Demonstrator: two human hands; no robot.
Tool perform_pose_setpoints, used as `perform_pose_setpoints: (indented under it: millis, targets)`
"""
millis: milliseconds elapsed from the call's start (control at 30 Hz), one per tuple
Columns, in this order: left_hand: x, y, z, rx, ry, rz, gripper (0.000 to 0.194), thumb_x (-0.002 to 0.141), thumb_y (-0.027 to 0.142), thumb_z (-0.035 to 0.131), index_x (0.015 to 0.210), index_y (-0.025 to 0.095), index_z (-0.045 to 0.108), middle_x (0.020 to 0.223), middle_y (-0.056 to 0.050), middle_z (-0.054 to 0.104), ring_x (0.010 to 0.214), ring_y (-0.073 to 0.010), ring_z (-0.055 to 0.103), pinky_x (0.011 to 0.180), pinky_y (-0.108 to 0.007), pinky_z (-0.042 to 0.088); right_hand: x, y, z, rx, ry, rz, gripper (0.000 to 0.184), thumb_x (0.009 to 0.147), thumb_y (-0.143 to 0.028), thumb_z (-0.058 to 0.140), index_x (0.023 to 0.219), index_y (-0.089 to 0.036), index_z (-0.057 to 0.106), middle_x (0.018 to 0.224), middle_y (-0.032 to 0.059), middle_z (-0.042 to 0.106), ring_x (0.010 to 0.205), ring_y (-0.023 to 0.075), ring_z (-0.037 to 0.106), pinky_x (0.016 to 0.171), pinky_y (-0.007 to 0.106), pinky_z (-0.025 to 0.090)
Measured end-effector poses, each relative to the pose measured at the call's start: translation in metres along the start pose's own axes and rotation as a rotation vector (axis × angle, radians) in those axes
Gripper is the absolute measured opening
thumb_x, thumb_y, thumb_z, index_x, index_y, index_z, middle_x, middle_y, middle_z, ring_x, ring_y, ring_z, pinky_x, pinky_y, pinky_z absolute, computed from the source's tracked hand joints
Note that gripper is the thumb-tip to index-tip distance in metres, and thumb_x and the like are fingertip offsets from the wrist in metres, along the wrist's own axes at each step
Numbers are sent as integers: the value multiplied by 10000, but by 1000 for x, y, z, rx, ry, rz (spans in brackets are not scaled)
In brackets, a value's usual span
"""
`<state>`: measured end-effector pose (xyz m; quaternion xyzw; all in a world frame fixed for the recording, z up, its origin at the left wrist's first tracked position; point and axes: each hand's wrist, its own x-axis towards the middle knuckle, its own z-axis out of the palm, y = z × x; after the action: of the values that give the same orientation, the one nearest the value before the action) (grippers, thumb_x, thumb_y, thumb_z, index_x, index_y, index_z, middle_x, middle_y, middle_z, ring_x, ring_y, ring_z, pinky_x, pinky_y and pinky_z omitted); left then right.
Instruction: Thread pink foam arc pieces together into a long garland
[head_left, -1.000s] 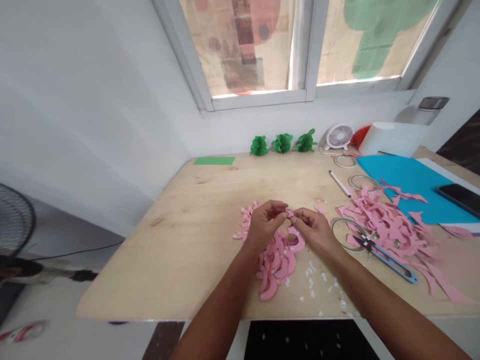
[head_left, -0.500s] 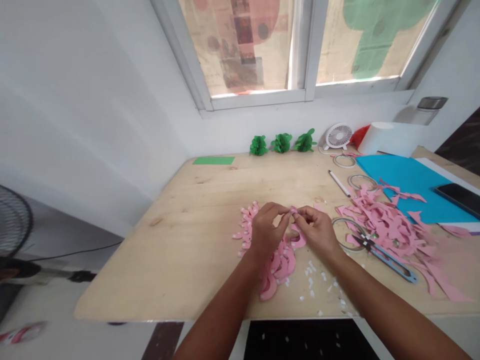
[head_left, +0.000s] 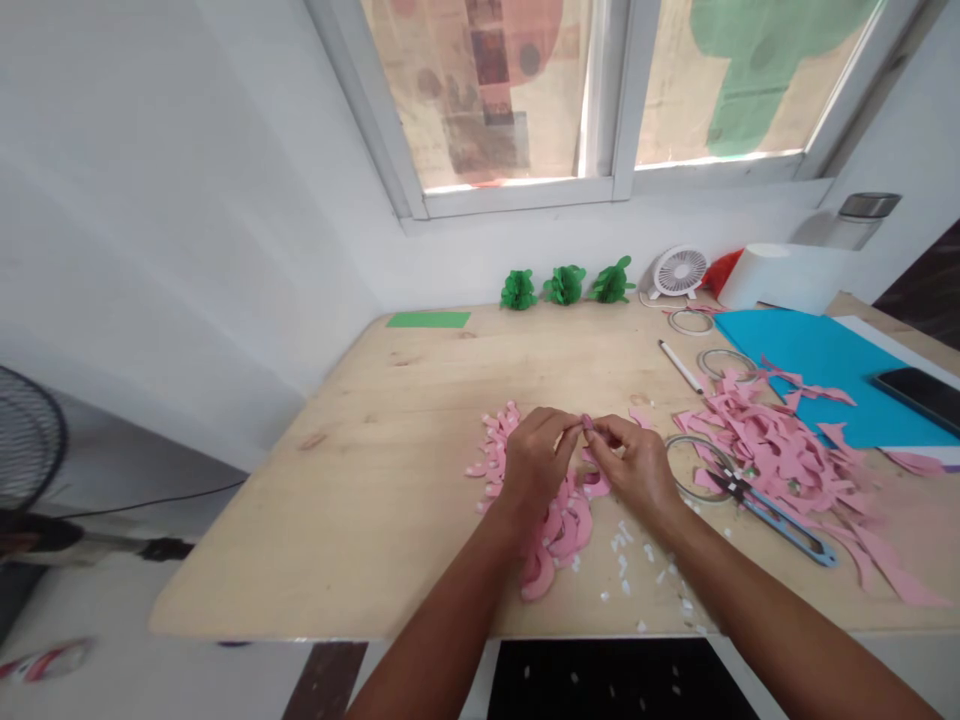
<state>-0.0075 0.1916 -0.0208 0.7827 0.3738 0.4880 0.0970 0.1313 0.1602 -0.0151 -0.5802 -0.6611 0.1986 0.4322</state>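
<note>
Between the fingertips of both hands is a small pink paper piece (head_left: pixel 587 424), mostly covered by the fingers. My left hand (head_left: pixel 538 455) pinches it from the left, and my right hand (head_left: pixel 634 458) pinches it from the right. Below and left of the hands lies a pile of pink paper cutouts (head_left: pixel 559 535), many with small white bits on them; my left hand hides part of it. White scraps (head_left: pixel 622 560) are scattered on the wooden table (head_left: pixel 315 500) by my right forearm.
Right of my hands lie tape rings (head_left: pixel 701 440), blue-handled thread snips (head_left: pixel 787 525) and pink paper offcuts (head_left: pixel 780 440). Farther back are a white pen (head_left: pixel 680 366), blue sheets (head_left: pixel 810 350), a phone (head_left: pixel 919 397), a small fan (head_left: pixel 679 272), green paper figures (head_left: pixel 564 285) and a green strip (head_left: pixel 428 320).
The hands keep their pinch at nearly the same spot. The pink piece between the fingertips has turned slightly and stands a little more upright.
</note>
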Motion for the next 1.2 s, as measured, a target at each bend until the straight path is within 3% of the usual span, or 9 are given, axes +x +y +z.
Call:
perform_pose_setpoints:
  millis: [367,833,933,1200]
  targets:
    - [1,2,-2,118,-20,103,192,878,191,466,757,155,611,702,-49,633,696,-150,572,664,-275,464,0,2,-2,-66,-2,-33,202,837,-285,513,830,-181,686,718,41,680,653,171,607,621,254,426]
    - [1,3,-1,140,-31,66,156,799,113,482,694,170,582,658,-36,595,654,-150,546,634,-271,428,-1,0,-1,11,-51,-10,197,828,-289,512,824,-196,686,708,35,673,649,174,600,585,251,421]
    - [1,4,-2,41,-28,-49,133,758,97,503,686,166,591,664,-28,608,650,-140,552,630,-260,433,-1,0,0,93,-76,44,211,824,-315,521,792,-181,681,677,23,651,608,158,568,545,242,399]
    - [6,5,-5,-484,-51,-546,77,708,187,575,663,156,630,621,4,624,575,-111,549,564,-224,439,6,8,4,524,-153,252,283,748,-428,612,744,-150,664,596,-11,585,502,111,487,456,221,340]
